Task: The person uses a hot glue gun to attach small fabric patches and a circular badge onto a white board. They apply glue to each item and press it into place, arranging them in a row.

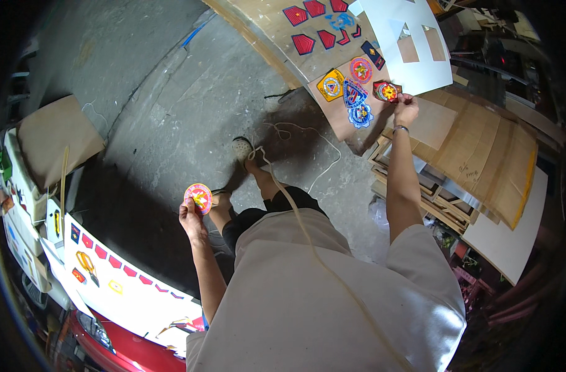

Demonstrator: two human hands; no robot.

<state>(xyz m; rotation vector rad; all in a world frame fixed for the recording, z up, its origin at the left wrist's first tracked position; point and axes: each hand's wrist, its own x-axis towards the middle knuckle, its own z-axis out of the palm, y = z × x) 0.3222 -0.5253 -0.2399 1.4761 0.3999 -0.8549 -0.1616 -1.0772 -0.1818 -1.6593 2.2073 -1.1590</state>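
Note:
My left hand [192, 219] pinches a round patch [200, 197], pink-red with a yellow emblem, in the air over the floor at the left. At the upper right, my right hand [406, 111] has its fingers closed at the edge of a dark patch with a red and yellow emblem [389, 92], on the brown board [336, 123]. Beside it lie a round red patch [361, 69], a yellow square patch [331, 85], a blue triangular patch [355, 93] and a blue gear-shaped patch [360, 115]. A dark blue tab [373, 55] lies behind them.
Several red insignia [303, 44] lie farther back, beside a white sheet with cut-outs [413, 37]. Brown cardboard [481, 149] covers wooden frames at the right. At the lower left, a white board [125, 296] bears insignia and yellow-handled scissors [86, 264]. A cord [295, 208] trails past my legs.

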